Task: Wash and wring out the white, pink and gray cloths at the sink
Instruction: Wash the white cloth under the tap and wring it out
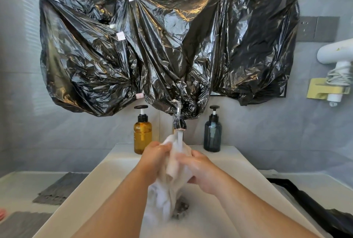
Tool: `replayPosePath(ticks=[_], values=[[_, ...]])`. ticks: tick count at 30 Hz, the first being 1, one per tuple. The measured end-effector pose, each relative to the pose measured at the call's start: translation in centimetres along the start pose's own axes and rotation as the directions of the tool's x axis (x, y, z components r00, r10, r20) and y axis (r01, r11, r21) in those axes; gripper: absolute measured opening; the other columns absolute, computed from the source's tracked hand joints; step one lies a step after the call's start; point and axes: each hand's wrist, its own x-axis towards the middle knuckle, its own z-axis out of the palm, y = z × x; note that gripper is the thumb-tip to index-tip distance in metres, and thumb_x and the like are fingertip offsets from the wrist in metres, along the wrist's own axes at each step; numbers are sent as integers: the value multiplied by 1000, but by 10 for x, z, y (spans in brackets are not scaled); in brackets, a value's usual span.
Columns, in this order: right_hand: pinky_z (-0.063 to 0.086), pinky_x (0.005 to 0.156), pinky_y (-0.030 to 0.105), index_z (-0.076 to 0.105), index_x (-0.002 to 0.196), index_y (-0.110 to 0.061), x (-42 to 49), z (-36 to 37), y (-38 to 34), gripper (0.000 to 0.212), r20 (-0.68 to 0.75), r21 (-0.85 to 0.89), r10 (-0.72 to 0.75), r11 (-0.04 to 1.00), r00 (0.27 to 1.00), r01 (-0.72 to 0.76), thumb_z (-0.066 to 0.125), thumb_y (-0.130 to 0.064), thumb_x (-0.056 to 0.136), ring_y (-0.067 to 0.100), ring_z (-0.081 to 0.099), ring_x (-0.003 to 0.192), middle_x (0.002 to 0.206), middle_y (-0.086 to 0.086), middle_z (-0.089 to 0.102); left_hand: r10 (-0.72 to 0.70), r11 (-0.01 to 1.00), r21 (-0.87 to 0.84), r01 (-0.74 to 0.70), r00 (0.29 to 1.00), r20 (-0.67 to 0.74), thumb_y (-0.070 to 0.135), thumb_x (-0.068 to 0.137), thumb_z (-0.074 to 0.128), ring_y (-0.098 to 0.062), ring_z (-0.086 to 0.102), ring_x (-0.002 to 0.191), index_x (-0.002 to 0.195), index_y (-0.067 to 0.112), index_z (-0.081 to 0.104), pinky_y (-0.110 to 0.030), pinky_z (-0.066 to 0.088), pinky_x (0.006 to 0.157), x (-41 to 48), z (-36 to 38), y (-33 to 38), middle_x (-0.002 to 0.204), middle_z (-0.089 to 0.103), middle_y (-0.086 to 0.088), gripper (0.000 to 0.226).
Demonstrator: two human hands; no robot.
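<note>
I count one white cloth (172, 171) and two gray cloths (61, 188) (19, 224) off left. Two pump bottles (142, 138) (212, 136) too, plus one tap (179, 123).

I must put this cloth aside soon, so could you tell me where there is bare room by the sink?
Free: the left counter strip between the wall and the dark gray cloth, and the white sink's left rim. Crowded: the back ledge, with the amber pump bottle, tap and dark blue pump bottle; black plastic sheet lies across the right counter.
</note>
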Motion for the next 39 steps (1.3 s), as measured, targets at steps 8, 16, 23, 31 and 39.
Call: replayPosePath(ticks=[8,16,23,31,39], values=[[53,72,26,55,90,-30,2,1,-3,11,-137,-411,-399,856,907,315,60,-36,82,16,61,86,95,-9,65,-70,974,-213,69,998,3,49,96,52,-29,63,80,96,12,60,-37,49,69,-7,6,4,85,66,-14,38],[39,73,30,56,94,-17,10,15,-12,7,-204,-848,-514,518,833,112,50,-19,92,30,63,100,91,2,56,40,992,109,-66,974,222,24,96,53,-29,64,81,92,12,72,-38,50,76,-3,8,-2,84,70,-14,22],[49,76,36,56,90,-13,2,7,-14,38,-516,-200,-340,940,786,276,58,-50,95,24,62,84,84,1,62,-19,994,109,-4,978,209,6,93,53,-31,69,80,97,0,74,-31,53,71,-14,8,15,90,74,-20,22],[58,67,34,65,120,-26,5,19,8,41,-46,42,3,999,999,-1,54,-57,95,21,71,80,96,4,76,-88,974,-223,40,973,-211,19,89,54,-32,61,92,112,6,57,-40,51,82,9,0,6,102,59,-18,26],[45,62,31,60,101,-18,5,21,7,45,-335,-151,-335,942,881,300,48,-60,92,15,60,75,86,-5,64,172,984,58,-168,982,-76,40,98,59,-25,63,78,89,12,61,-45,55,79,-8,22,7,86,64,-10,29]])
